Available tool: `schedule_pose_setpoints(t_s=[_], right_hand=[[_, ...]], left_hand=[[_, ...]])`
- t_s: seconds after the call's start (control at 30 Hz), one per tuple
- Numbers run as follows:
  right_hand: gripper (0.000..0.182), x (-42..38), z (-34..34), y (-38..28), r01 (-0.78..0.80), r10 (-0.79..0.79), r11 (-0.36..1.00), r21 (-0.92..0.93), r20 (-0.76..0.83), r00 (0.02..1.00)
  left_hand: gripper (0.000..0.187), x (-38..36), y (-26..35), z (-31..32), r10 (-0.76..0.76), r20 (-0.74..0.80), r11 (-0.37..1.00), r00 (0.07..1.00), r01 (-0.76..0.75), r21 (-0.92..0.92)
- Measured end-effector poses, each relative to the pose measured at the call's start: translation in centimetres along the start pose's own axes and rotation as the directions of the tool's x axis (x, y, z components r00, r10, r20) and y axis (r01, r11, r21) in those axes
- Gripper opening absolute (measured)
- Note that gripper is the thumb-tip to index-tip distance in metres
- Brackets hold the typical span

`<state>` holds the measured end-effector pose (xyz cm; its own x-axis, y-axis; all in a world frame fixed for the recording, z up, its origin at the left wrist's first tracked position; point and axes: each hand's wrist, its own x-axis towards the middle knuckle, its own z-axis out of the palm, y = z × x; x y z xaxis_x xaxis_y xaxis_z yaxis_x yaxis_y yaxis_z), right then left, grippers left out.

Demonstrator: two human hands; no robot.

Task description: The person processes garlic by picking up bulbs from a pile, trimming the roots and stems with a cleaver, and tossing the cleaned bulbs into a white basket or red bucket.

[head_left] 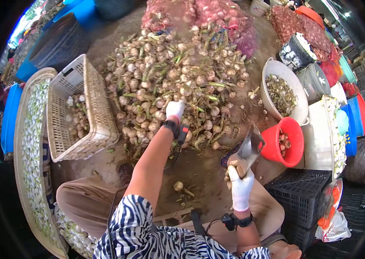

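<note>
Lying over the garlic (178, 71) heaped on the floor (210, 179), the left hand (175, 109) is hiding its fingertips, so I cannot tell its grip. The right hand (240, 187) is gripping a blade (250, 149) near the bucket (271, 140); a careless swing could be tipping that over.

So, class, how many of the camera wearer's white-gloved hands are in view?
2: the left hand is at the heap of bulbs; the right hand grips a bladed tool. Neither is hidden.

Grasp of left hand (174, 109) unclear; metal tool (251, 146) blurred; mesh sacks (217, 14) cropped above.
</note>
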<state>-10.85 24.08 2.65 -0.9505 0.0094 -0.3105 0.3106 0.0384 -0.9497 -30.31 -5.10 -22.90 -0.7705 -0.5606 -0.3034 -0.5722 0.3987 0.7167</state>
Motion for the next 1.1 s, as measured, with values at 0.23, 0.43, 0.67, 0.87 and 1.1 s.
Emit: schedule_pose_setpoints(t_s=[0.23, 0.43, 0.67, 0.87, 1.1], right_hand=[[0.011, 2.1, -1.5, 2.7, 0.144, -0.156, 0.962, -0.231, -0.037, 0.987], [0.015, 1.5, 0.3, 2.3, 0.408, -0.372, 0.685, -0.604, 0.192, 0.908], [0.031, -2.2, 2.6, 1.5, 0.750, -0.514, 0.278, -0.600, 0.566, 0.644], [0.022, -3.9, 3.6, 2.6, 0.798, -0.496, 0.087, -0.596, 0.669, 0.554], [0.016, 1.0, 0.6, 7.6, 0.602, -0.432, 0.168, -0.781, 0.490, 0.757]], left_hand=[[0.038, -3.0, 2.1, -2.2, 0.009, 0.166, 0.761, 0.986, 0.101, -0.641], [0.056, -19.0, 4.4, -9.8, 0.347, 0.346, 0.722, 0.872, -0.013, -0.692], [0.053, -27.4, 3.1, -14.4, 0.614, 0.225, 0.738, 0.757, -0.450, -0.503], [0.048, -30.8, 2.3, -17.3, 0.622, 0.202, 0.752, 0.756, -0.507, -0.420], [0.046, -34.1, 3.8, -20.6, 0.512, 0.215, 0.821, 0.832, -0.400, -0.408]])
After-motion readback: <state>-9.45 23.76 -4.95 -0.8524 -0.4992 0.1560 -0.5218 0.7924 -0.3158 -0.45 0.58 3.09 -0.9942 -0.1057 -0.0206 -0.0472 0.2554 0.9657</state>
